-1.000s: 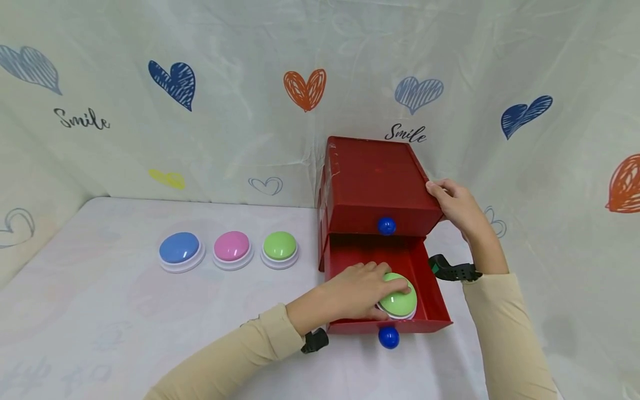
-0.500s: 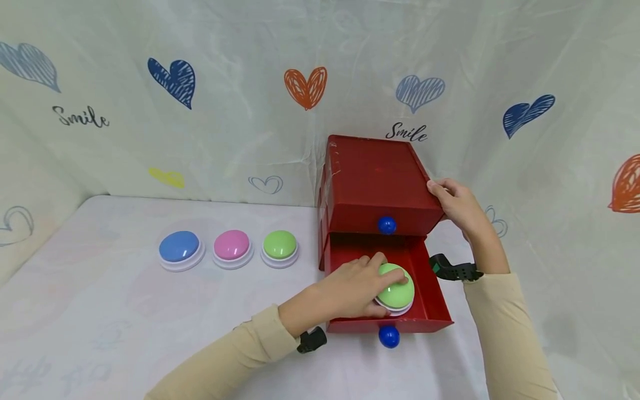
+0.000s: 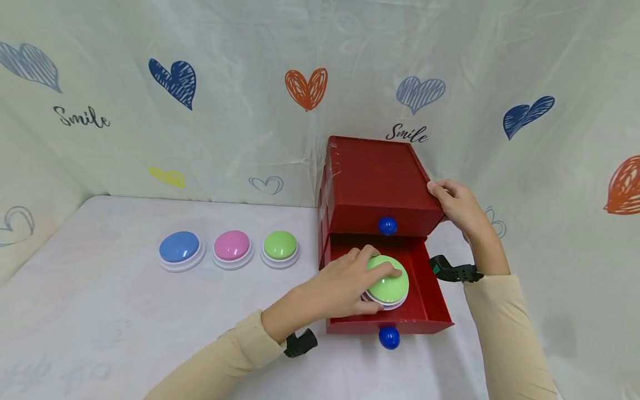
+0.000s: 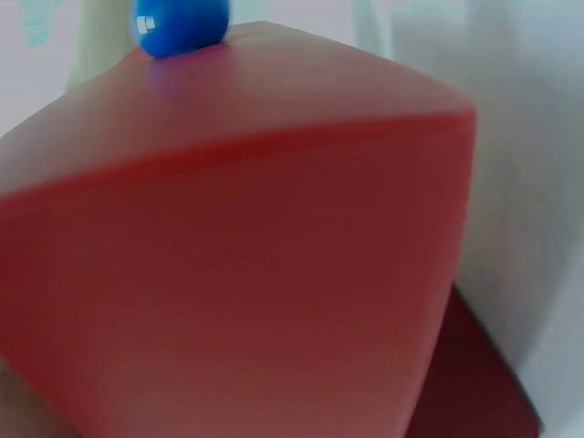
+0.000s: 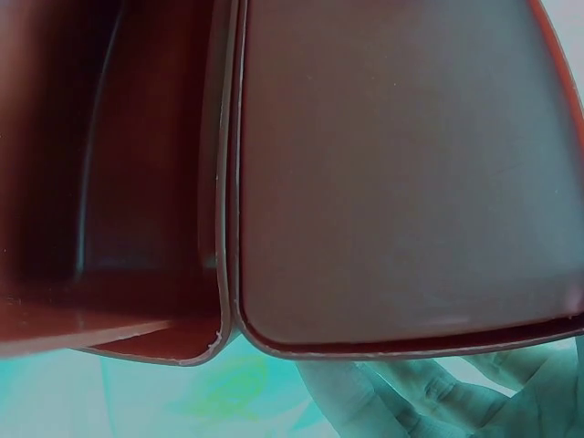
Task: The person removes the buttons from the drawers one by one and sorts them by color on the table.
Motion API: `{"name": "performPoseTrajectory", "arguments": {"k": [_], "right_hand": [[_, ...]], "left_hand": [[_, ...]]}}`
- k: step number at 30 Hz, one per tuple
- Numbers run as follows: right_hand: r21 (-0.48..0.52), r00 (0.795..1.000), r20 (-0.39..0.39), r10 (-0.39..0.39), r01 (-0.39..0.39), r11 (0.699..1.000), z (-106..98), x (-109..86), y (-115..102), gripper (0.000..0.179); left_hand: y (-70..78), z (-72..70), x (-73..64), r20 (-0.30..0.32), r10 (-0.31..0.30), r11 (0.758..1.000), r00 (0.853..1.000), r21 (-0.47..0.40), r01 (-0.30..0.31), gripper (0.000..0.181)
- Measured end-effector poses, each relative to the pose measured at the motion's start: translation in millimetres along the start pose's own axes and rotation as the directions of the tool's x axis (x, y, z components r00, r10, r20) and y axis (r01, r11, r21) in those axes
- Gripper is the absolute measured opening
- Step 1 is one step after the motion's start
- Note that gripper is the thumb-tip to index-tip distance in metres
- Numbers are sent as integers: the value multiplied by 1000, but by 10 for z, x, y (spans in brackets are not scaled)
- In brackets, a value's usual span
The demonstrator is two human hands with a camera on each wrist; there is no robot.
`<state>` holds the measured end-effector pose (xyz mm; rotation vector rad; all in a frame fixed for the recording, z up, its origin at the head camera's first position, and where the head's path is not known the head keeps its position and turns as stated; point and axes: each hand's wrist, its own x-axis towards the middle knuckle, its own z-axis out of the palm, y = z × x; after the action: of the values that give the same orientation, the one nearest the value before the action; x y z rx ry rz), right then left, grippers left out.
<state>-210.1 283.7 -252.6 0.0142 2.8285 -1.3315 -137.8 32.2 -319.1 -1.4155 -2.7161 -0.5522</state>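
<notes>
In the head view my left hand (image 3: pixel 345 283) grips a light green push-button light (image 3: pixel 392 286) with a white base, fingers spread over its dome and thumb low at its side. It is over the pulled-out lower drawer (image 3: pixel 425 278) of a red two-drawer cabinet (image 3: pixel 380 172). The left wrist view mostly shows the drawer's outer wall (image 4: pixel 246 265); the button is hidden there. My right hand (image 3: pixel 460 208) holds the cabinet's upper right front edge, thumb on top. In the right wrist view its fingers (image 5: pixel 438 392) lie along the cabinet's side.
Left of the cabinet, a blue button (image 3: pixel 179 247), a pink button (image 3: pixel 232 245) and a green button (image 3: pixel 280 245) stand in a row on the white table (image 3: pixel 150 333). Blue knobs front the upper drawer (image 3: pixel 355 219) and the lower one. A heart-printed curtain (image 3: pixel 240 128) hangs close behind.
My left hand has shifted the light green button up and leftward from the drawer's front right area. The right hand and cabinet stay in place.
</notes>
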Motion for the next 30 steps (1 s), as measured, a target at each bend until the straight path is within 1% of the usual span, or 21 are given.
{"name": "performPoseTrajectory", "arguments": {"k": [5, 9, 12, 16, 20, 26, 30], "right_hand": [[7, 1000, 1, 2, -2, 1000, 0, -2, 1, 61], [9, 1000, 4, 6, -6, 1000, 0, 2, 1, 61], [11, 1000, 8, 7, -7, 1000, -2, 3, -3, 61], [19, 1000, 14, 6, -6, 1000, -7, 2, -10, 60], [19, 1000, 16, 6, -7, 1000, -4, 6, -12, 60], [11, 1000, 15, 4, -5, 1000, 0, 6, -4, 61], [7, 1000, 14, 3, -3, 1000, 0, 6, -1, 61]], "left_hand": [[1, -73, -76, -30, -11, 997, 999, -81, 9, 58], [-5, -135, -146, -77, -19, 995, 997, -98, 12, 57], [-33, -172, -202, -102, -38, 992, 994, -124, 25, 55], [-70, -224, -285, -117, -86, 980, 989, -191, 62, 55], [-103, -267, -382, -141, -138, 968, 980, -231, 103, 54], [-172, -312, -549, -165, -222, 958, 961, -221, 184, 56], [-240, -322, -657, -187, -258, 953, 948, -208, 219, 55]]}}
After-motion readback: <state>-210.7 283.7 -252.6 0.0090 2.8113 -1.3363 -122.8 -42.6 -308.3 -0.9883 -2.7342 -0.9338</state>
